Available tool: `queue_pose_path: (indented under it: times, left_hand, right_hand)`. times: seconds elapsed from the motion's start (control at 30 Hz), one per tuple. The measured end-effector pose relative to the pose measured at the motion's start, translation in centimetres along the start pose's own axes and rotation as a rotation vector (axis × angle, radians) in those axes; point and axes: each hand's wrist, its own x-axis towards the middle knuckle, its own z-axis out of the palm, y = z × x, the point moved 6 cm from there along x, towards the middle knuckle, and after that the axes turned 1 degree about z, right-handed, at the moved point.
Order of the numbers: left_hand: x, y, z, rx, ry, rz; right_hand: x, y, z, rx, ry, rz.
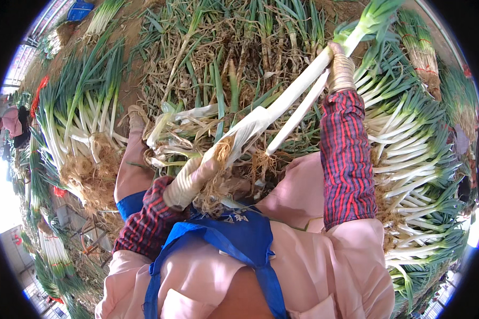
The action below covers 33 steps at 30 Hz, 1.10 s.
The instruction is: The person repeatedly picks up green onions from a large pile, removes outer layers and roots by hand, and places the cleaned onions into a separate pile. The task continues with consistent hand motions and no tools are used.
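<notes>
My gloved right hand [340,69] is shut around large green onions below their green leaves. A thick white stalk [295,93] slants down from it towards my left hand. Beside it hangs a thinner stalk [297,115], its brown roots [264,159] at the lower end. My gloved left hand [193,177] grips the root end of the thick onion, where a pale outer layer [249,125] stands partly loose from the stalk. Tangled roots [209,197] hang below that hand, over the blue apron [239,235].
Peeled onions [409,151] lie in a long row to the right. On the left stands a heap of onions with roots [90,159]. Dry leaves and unpeeled onions [231,52] cover the ground ahead. Tied bundles [423,52] lie far right; a person [14,121] is far left.
</notes>
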Motion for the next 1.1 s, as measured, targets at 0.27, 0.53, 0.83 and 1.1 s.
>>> queue_pose_path:
  times: [0.27, 0.53, 0.83, 1.1]
  left_hand:
    - [-13.8, 1.0, -5.0, 0.389, 0.169, -0.134]
    - [1.9, 12.6, -0.8, 1.561, 0.551, 0.401]
    - [11.4, 5.7, 2.2, 0.472, 0.048, 0.123]
    - [17.8, 10.0, 3.2, 0.563, 0.162, 0.234]
  right_hand:
    - [5.5, 1.5, -7.0, -0.031, 0.136, 0.056]
    - [-2.2, -3.0, -0.2, -0.029, 0.204, -0.258]
    - [-2.0, -5.4, 1.7, 0.315, -0.156, -0.083]
    - [-4.4, -3.8, 4.1, 0.133, -0.161, -0.231]
